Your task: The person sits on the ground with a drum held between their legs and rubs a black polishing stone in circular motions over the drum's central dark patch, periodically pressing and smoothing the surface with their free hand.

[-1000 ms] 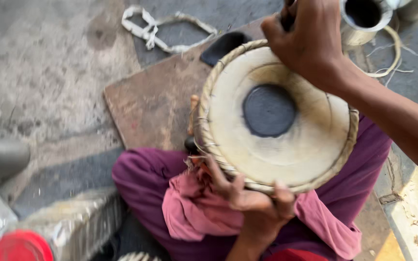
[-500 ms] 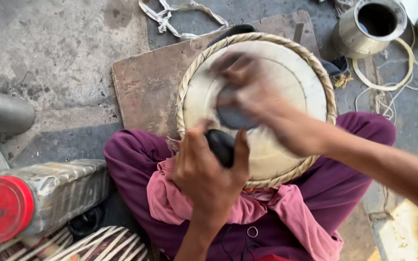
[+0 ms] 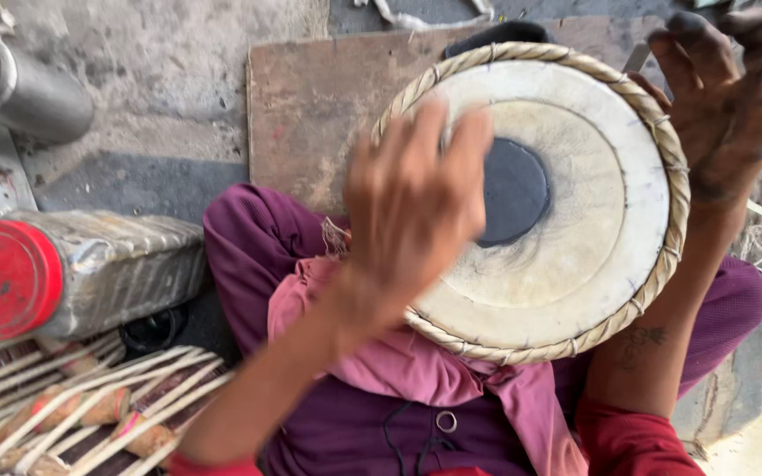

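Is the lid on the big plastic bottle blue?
No, the lid on the plastic bottle lying at the left is red, not blue.

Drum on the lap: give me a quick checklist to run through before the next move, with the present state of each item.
1. Drum rests on the lap, head facing up: ok.
2. Black centre patch visible: partly; the left hand covers its edge.
3. Left hand free of tools: ok, open, though blurred.
4. Right hand off the drum head: ok, raised by the rim, fingers spread and darkened.
5. Braided rim intact: ok where visible.
6. Red-capped bottle away from the drum: ok, lying at the left.
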